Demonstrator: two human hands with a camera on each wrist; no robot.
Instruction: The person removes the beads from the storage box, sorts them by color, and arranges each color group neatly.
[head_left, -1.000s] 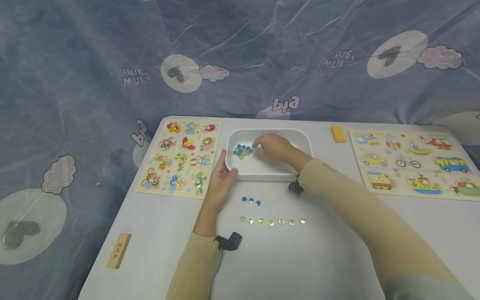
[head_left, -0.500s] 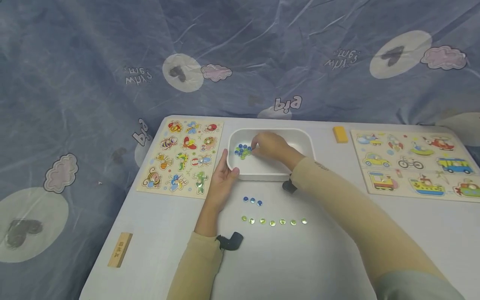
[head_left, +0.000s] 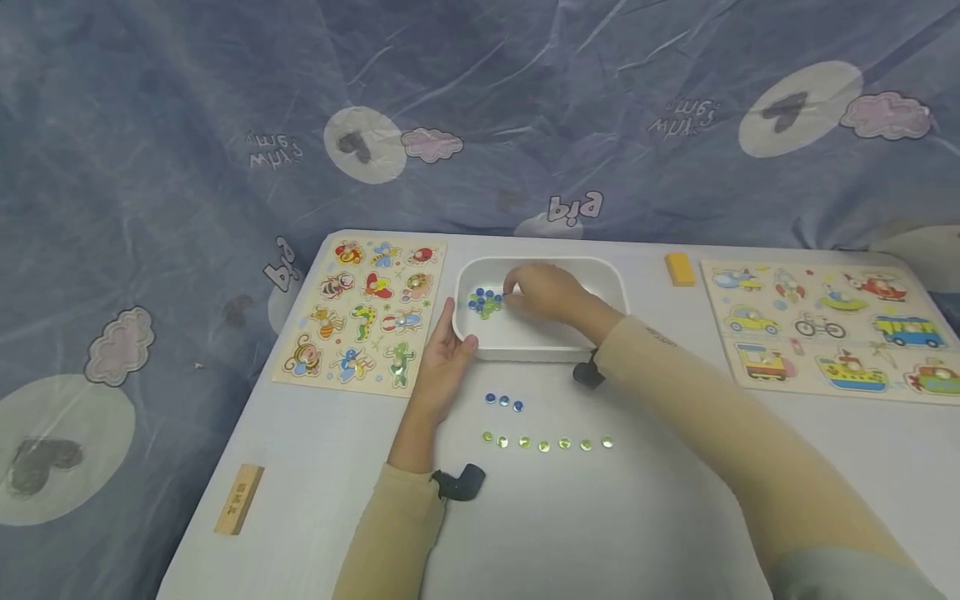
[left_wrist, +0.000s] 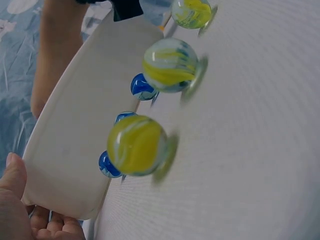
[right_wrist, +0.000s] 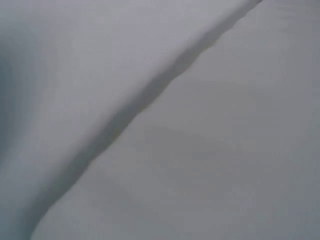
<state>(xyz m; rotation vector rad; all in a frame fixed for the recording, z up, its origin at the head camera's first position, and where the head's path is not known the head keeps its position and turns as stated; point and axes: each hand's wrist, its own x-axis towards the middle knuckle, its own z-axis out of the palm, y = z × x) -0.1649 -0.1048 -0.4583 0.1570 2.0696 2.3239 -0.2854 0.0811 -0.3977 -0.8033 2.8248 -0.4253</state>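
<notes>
A white tray (head_left: 525,353) holds a small cluster of blue and yellow-green glass marbles (head_left: 480,300) at its left end. My left hand (head_left: 441,371) grips the tray's near left corner. In the left wrist view its thumb (left_wrist: 15,175) lies by the rim and its fingers curl under the tray wall. Inside the tray, my right hand (head_left: 551,293) reaches to the cluster's right edge, thumb and forefinger pinching a blue marble that is mostly hidden. In front of the tray lie a short row of blue marbles (head_left: 504,401) and a longer row of yellow-green marbles (head_left: 543,446).
An insect puzzle board (head_left: 363,317) lies left of the tray, a vehicle puzzle board (head_left: 832,325) to the right. A yellow block (head_left: 680,269) sits at the back; a wooden block (head_left: 239,500) lies front left. The right wrist view shows only blurred white surfaces.
My right hand's thumb and forefinger have closed together at the right edge of the marble cluster. The left hand, tray and both rows stay in place.
</notes>
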